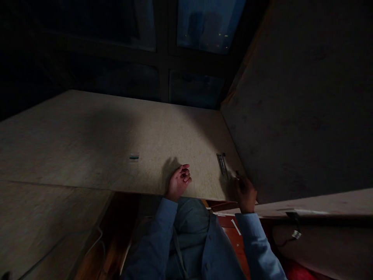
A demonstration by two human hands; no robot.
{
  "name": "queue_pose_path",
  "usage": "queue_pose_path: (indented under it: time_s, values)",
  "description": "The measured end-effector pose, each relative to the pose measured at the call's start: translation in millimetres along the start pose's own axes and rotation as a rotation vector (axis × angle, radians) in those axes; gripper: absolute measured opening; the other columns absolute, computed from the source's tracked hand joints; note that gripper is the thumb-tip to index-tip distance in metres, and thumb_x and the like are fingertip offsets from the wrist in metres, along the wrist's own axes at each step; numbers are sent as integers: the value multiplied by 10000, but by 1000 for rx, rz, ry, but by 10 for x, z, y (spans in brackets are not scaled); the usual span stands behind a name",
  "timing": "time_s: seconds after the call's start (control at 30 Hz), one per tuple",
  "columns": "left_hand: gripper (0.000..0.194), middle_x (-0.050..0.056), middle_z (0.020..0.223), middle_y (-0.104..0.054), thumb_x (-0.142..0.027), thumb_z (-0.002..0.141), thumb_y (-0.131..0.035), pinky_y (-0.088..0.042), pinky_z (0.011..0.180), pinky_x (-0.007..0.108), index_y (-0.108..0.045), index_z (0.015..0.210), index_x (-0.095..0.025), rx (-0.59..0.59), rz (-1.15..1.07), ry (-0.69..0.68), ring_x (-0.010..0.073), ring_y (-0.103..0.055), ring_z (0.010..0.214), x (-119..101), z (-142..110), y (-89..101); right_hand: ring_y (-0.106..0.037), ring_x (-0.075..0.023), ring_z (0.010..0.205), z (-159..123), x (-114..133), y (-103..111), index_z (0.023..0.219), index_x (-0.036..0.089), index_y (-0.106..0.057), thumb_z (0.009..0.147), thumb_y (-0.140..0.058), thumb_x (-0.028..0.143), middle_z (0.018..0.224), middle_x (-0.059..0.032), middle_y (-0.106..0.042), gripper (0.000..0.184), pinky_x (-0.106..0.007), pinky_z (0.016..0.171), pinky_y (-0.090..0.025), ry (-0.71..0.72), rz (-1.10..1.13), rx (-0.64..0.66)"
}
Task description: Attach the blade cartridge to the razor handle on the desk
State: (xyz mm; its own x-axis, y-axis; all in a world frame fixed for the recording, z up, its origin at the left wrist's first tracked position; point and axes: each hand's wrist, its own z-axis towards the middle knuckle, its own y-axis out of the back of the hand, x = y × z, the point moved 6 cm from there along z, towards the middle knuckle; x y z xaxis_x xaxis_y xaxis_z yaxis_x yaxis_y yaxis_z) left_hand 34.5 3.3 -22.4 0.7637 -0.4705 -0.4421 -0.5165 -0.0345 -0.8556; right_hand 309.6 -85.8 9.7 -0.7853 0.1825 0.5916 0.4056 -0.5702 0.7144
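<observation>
My left hand [179, 182] rests over the pale tabletop [163, 136] near its front edge, fingers loosely curled and apart, with nothing visible in them. At the right end of the table my right hand [246, 193] is closed in a pinch. A small dark tip [237, 174] shows at its fingertips; dim light hides what it is. Just left of that hand lie a slim metallic item [220, 163] and a thin dark stick-like item beside it. Farther left, a small clear packet [134, 157] with a dark strip lies flat.
A dark upright panel [297, 109] borders the table on the right. Windows [210, 27] stand behind it. A lower pale surface [43, 221] with a cable [58, 243] is at the left. Below the right arm is a reddish floor [233, 237] with a white strip.
</observation>
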Motion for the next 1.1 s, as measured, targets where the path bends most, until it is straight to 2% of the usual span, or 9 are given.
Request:
queue_pose_path:
  time_s: [0.13,0.27,0.33,0.43,0.53,0.63,0.7,0.93,1.1]
  values:
    - [263,-20,670,-495,-348,728,-711,-314,500,204,-665,886,-143,-109,161,-213,48,-390,502,-476,-170,251,-667,-233,764,-234,321,-172,961,150,-699,897,-486,546,881,-128,-718,454,-328,678,-508,135,184,18]
    - [297,-16,672,-537,-341,675,-765,-322,524,213,-677,893,-160,-348,545,-528,79,-457,559,-1171,-378,545,-692,-227,795,-422,661,-476,919,181,-707,926,-485,535,879,-104,-729,418,-316,700,-526,286,282,209]
    - [295,10,756,-593,-286,661,-769,-402,634,236,-678,919,-176,-462,805,-673,123,-542,688,-1559,-476,662,-700,-227,781,-469,732,-584,909,191,-714,935,-463,548,879,-98,-737,438,-313,677,-524,337,255,247]
    - [373,63,1042,-640,-204,670,-739,-439,859,324,-651,1032,-226,-584,1229,-850,191,-582,920,-2094,-569,774,-711,-231,776,-482,715,-657,939,197,-718,946,-439,555,913,-97,-747,454,-309,652,-517,363,171,219]
    - [479,126,1215,-621,-172,633,-757,-346,1045,412,-645,1098,-203,-545,1603,-806,297,-526,1170,-2405,-488,852,-716,-229,763,-494,689,-687,950,204,-720,960,-415,540,924,-94,-752,453,-300,621,-510,411,112,212]
    - [487,158,1245,-622,-184,638,-761,-338,1065,439,-652,1112,-171,-535,1791,-606,348,-512,1219,-2513,-346,969,-715,-225,728,-525,721,-683,914,202,-720,971,-399,517,895,-89,-754,453,-299,585,-497,511,61,182]
    - [483,147,1239,-635,-196,654,-755,-355,1057,438,-652,1126,-174,-543,1833,-523,346,-520,1217,-2514,-283,1010,-715,-216,721,-543,755,-668,908,190,-717,983,-398,491,887,-84,-754,445,-292,588,-494,566,41,145]
    - [539,108,1297,-612,-330,764,-713,-393,1064,383,-589,1266,-178,-508,1966,-452,278,-525,1239,-2275,-247,960,-708,-186,725,-568,818,-634,940,148,-712,1005,-416,401,881,-78,-751,395,-262,631,-480,653,29,89]
    - [619,81,1244,-634,-319,737,-758,-457,1021,373,-556,1313,-212,-441,1962,-466,248,-592,1157,-1961,-223,861,-696,-184,711,-570,803,-642,937,150,-713,994,-448,364,855,-76,-745,346,-266,644,-480,661,44,82]
